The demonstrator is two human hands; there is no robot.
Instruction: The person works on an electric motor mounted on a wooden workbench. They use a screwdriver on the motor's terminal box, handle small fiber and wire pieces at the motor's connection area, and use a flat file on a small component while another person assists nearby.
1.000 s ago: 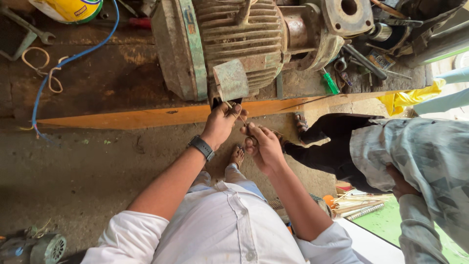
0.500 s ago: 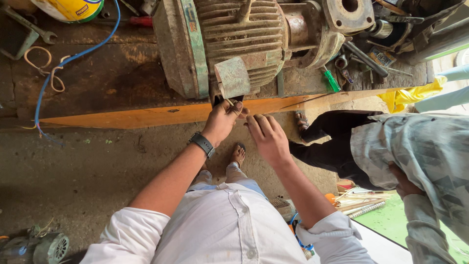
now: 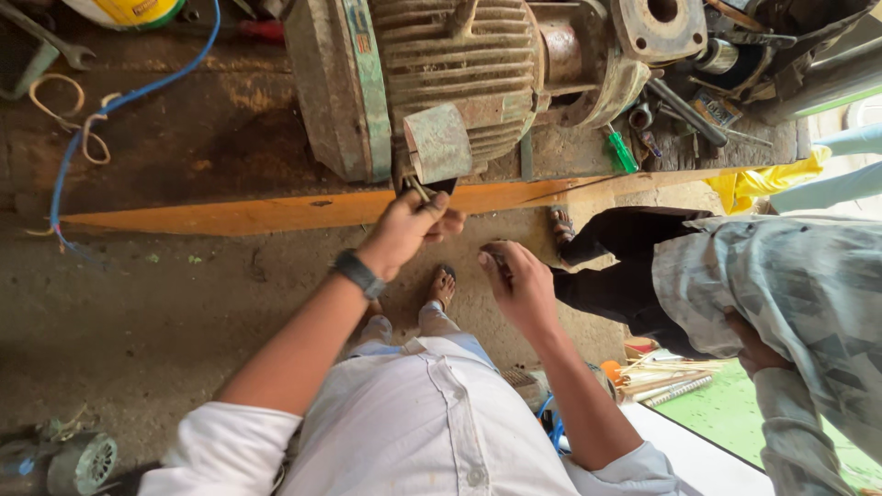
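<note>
Nearest, the right hand (image 3: pixel 522 287) hung loosely curled and empty in front of the bench, touching nothing. Beyond it, the left hand (image 3: pixel 404 230), a dark watch (image 3: pixel 358 273) on its wrist, had its grip closed around wires (image 3: pixel 418 190) coming out beneath the green terminal box (image 3: pixel 439 142) of the big ribbed motor (image 3: pixel 441 73). That motor sat on the orange-edged bench (image 3: pixel 276 213). Farther back lay a blue cable (image 3: pixel 138 92) and a green-handled screwdriver (image 3: pixel 623 152).
</note>
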